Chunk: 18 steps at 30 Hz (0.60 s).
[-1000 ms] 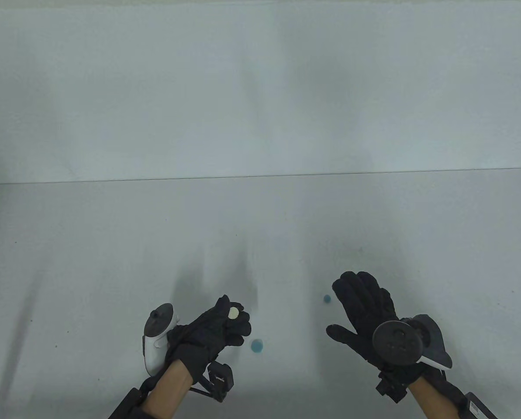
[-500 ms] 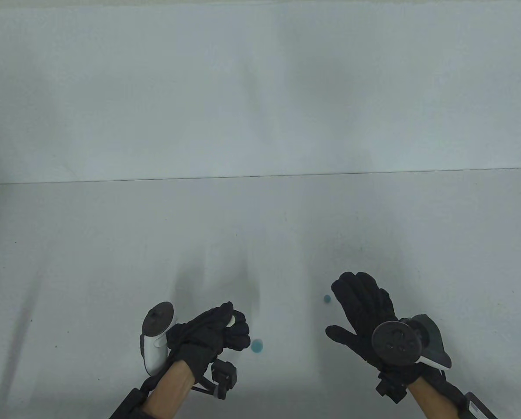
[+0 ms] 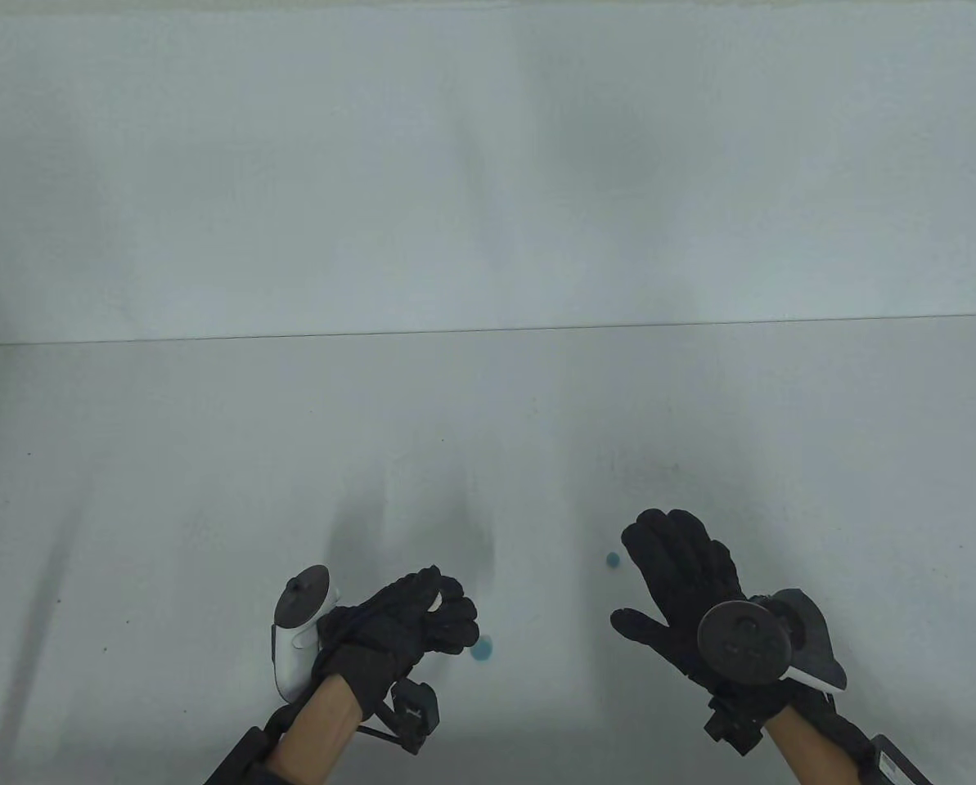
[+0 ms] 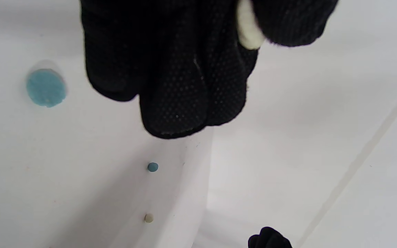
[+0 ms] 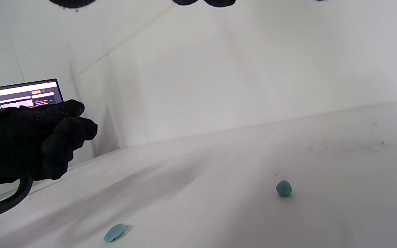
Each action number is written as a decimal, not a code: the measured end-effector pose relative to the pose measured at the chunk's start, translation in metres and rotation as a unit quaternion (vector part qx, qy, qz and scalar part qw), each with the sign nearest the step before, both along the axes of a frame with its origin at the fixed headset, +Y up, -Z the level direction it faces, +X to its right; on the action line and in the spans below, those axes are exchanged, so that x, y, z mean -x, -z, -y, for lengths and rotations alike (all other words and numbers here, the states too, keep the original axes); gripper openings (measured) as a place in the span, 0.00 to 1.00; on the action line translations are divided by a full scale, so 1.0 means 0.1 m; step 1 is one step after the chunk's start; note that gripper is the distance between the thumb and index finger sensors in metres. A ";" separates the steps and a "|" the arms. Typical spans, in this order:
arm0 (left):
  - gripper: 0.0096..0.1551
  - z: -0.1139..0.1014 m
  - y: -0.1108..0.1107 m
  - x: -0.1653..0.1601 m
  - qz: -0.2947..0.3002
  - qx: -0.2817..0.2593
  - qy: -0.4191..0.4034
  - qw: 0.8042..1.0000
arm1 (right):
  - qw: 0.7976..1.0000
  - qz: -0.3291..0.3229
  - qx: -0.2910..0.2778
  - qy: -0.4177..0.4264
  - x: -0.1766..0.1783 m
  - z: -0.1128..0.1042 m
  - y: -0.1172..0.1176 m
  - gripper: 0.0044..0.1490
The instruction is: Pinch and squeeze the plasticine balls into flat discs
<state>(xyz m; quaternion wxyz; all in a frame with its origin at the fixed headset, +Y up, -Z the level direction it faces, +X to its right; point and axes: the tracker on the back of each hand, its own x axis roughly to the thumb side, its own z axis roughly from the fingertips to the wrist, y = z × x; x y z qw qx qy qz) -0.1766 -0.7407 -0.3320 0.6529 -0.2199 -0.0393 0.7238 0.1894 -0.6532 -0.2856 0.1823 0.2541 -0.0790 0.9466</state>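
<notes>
The left hand [image 3: 410, 625] is curling its fingers and thumb around a cream plasticine piece [image 3: 437, 602], and most of that piece is lying hidden — in the table view only a thin pale sliver is showing between the black glove's fingers, while the left wrist view is giving a little more of it [image 4: 248, 29], wedged between the thumb and the fingers, so this grip is clamped on it (whether it is ball or disc cannot be told). Just to the right of that hand a flattened blue disc [image 3: 482, 650] is lying on the white table [image 3: 209, 458], its left edge partly covered by the knuckles from above; the left wrist view is showing it whole [image 4: 45, 87]. The right hand [image 3: 688, 593] is lying flat with fingers straight and spread, palm down, holding nothing — its grip is apart — and the dark tracker [image 3: 745, 642] is covering the back of it. A small blue ball [image 3: 613, 560] is sitting just beside those fingertips, apart from them. A small cream ball [image 4: 149, 217] is appearing only in the left wrist view, beyond the blue one; it is cut off at the right wrist view's right edge. A laptop screen [image 5: 19, 96] is showing behind the left hand, half hidden.
</notes>
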 end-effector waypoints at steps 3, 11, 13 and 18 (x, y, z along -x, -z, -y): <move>0.26 0.00 0.01 0.00 -0.002 -0.003 -0.007 1.000 | 1.000 0.000 0.000 0.000 0.01 0.00 0.00 0.53; 0.25 -0.06 0.00 0.05 -0.036 -0.024 0.033 0.999 | 1.000 0.000 -0.004 0.002 0.01 -0.01 0.00 0.53; 0.29 -0.05 -0.01 0.06 -0.033 -0.016 0.034 0.999 | 1.000 0.000 -0.004 0.002 0.01 0.00 -0.01 0.53; 0.42 -0.02 -0.01 0.00 0.004 -0.004 -0.012 1.000 | 1.000 0.000 -0.004 0.003 0.01 0.00 0.00 0.53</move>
